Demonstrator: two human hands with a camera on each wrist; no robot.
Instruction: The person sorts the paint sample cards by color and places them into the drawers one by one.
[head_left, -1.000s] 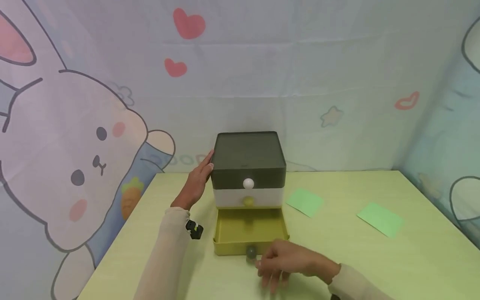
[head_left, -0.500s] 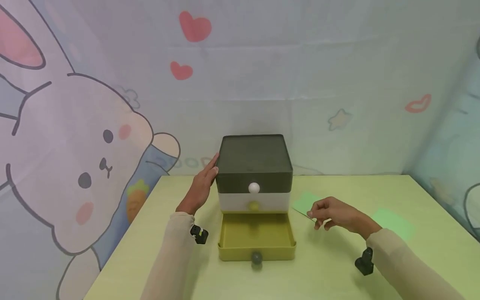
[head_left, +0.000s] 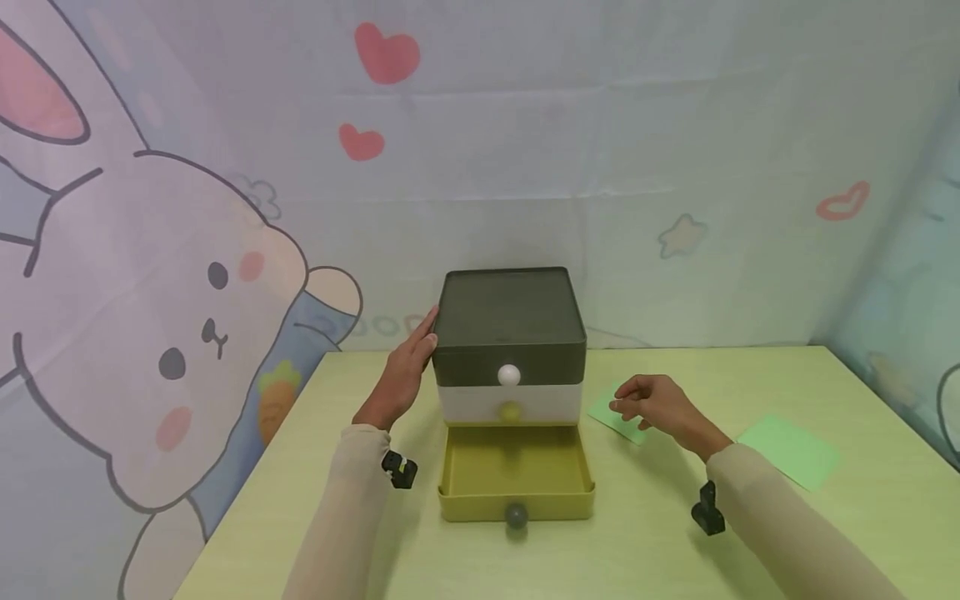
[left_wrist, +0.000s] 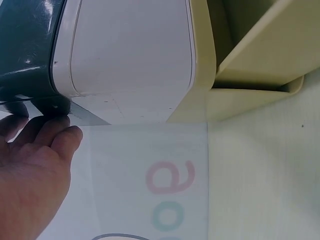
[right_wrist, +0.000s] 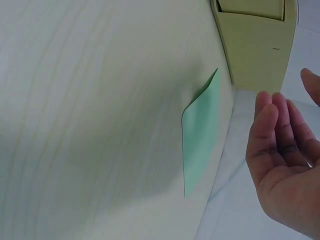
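The right hand (head_left: 660, 410) has moved from beside the knob (head_left: 516, 516) of the pulled-out yellow drawer (head_left: 480, 507) to above the green sheet (head_left: 617, 423) beside the storage box (head_left: 510, 308), so attention seems to have turned to paper. Its fingers curve loosely, thumb apart, holding nothing; the left hand (head_left: 396, 375) rests relaxed fingers against the box's left side, grasping nothing.

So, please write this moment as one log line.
left hand: against drawer unit | right hand: near green sheet, holding nothing | yellow bottom drawer: open
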